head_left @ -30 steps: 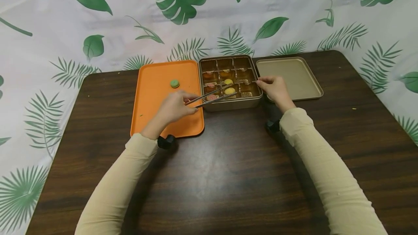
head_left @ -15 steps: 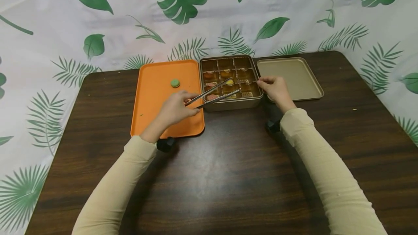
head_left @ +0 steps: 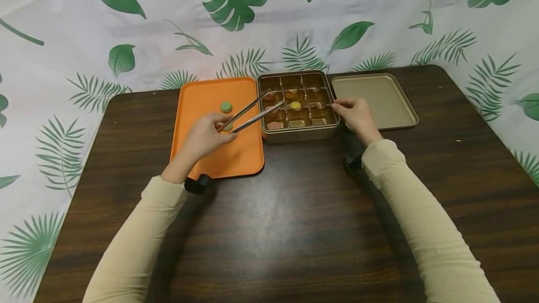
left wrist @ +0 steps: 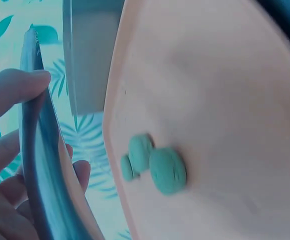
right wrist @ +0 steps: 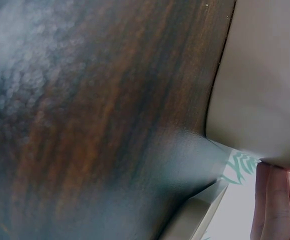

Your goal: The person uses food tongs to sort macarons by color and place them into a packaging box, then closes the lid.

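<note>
My left hand [head_left: 206, 137] holds metal tongs [head_left: 257, 116] above the right side of the orange tray [head_left: 202, 92]. The tong arms are spread, with nothing between their tips. Below them lies a green macaron [head_left: 226, 107]; another, partly hidden, is behind the tongs. The left wrist view shows three green macarons [left wrist: 167, 171] close together. With its fingertips my right hand [head_left: 355, 116] pinches the right rim of the tin box [head_left: 301, 135]. Inside the box's divided insert sit a yellow macaron [head_left: 295, 105], a pink macaron [head_left: 273, 126] at front left and others hard to make out.
A flat beige lid [head_left: 385, 102] lies to the right of the box. Behind the dark wooden table [head_left: 294, 228] hangs a leaf-printed cloth [head_left: 160, 18]. Small crumbs dot the tabletop.
My left hand has moved left, carrying the tongs from over the box toward the tray, and their tips have spread. One of two yellow macarons no longer shows. The right hand stays put.
</note>
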A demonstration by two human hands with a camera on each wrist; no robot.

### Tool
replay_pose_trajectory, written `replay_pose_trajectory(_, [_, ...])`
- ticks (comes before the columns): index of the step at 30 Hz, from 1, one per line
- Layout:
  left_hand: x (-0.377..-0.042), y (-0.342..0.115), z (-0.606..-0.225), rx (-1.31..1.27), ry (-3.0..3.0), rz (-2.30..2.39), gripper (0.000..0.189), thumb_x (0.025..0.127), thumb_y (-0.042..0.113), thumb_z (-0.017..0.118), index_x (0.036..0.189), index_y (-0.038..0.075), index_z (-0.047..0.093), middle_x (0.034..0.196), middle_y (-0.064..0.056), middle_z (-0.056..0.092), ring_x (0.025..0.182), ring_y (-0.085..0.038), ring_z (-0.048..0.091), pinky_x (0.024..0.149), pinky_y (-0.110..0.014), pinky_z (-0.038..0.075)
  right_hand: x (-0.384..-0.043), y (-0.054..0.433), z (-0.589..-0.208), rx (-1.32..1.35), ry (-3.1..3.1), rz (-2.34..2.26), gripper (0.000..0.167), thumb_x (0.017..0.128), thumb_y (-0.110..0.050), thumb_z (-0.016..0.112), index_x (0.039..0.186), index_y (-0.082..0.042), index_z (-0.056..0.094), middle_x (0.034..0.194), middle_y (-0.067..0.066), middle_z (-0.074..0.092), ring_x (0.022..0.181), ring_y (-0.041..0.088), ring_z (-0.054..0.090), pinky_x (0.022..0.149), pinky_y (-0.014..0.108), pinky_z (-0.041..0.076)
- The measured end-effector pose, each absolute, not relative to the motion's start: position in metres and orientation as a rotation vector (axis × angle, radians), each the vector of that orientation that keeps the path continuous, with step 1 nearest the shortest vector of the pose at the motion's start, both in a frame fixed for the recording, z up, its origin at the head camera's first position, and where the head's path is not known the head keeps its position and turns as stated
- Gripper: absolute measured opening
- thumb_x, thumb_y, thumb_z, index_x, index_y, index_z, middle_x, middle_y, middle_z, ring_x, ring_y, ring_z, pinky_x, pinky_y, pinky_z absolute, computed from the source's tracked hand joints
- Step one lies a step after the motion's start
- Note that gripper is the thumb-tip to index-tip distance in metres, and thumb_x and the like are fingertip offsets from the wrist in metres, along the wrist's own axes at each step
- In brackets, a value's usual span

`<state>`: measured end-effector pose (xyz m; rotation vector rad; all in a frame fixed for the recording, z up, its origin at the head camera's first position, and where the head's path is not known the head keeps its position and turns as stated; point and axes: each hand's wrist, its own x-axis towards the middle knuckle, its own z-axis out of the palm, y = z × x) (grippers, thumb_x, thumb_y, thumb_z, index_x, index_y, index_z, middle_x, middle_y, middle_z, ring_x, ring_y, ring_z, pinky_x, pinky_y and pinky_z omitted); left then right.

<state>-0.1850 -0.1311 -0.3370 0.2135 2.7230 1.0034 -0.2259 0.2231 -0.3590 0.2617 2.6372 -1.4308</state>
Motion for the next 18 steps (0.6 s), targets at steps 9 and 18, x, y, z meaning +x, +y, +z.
replay_pose_trajectory(9, [-0.185, -0.166, -0.333, 0.075, 2.766, 1.036, 0.056, 0.089, 0.023, 0.067, 0.140, 0.009, 0.050, 0.138, -0.018, 0.053, 0.119, -0.039, 0.052, 0.088, -0.050, 0.049, -0.227, 0.223, -0.359, 0.271, 2.650, -1.416, 0.043, 0.098, -0.024, 0.053, 0.132, 0.002, 0.055, 0.135, 0.024, 0.054, 0.113, 0.028, 0.054, 0.082, 0.024, 0.045])
replay_pose_trajectory(18, [-0.182, -0.192, -0.336, -0.060, 2.769, 1.062, 0.057, 0.089, 0.024, 0.067, 0.141, 0.009, 0.049, 0.136, -0.026, 0.050, 0.109, -0.040, 0.058, 0.076, -0.042, 0.055, -0.227, 0.225, -0.361, 0.258, 2.647, -1.415, 0.043, 0.099, -0.022, 0.051, 0.134, 0.002, 0.054, 0.136, 0.024, 0.053, 0.114, 0.029, 0.055, 0.084, 0.027, 0.045])
